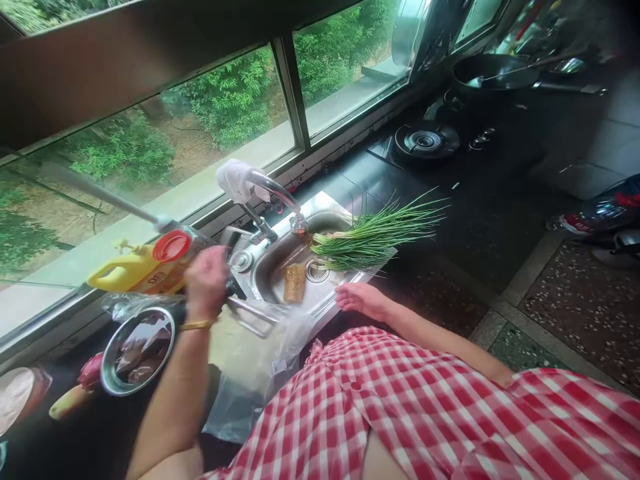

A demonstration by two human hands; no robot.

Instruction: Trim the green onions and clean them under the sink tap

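My left hand (pixel 207 277), blurred by motion, is raised left of the sink (pixel 270 283) with its fingers curled. Whatever it may hold is hidden. Behind it stands a yellow jug (pixel 143 270) next to a round red lid or dish (pixel 172 246). My right hand (pixel 363 300) hovers at the sink's front edge, fingers loosely stretched, holding nothing I can see. Just beyond it, a bunch of green scallions (pixel 383 233) lies across the sink's right side. A brown, rough-textured block (pixel 295 283) sits in the basin beside the drain (pixel 317 271).
The curved tap (pixel 280 190) has a white cloth (pixel 235 180) around it. Left lie a metal bowl (pixel 140 350), a red onion (pixel 93 369) and a plastic bag (pixel 245 393) over a pale board. A gas burner (pixel 426 141) and a wok (pixel 493 72) stand far right, beside the window.
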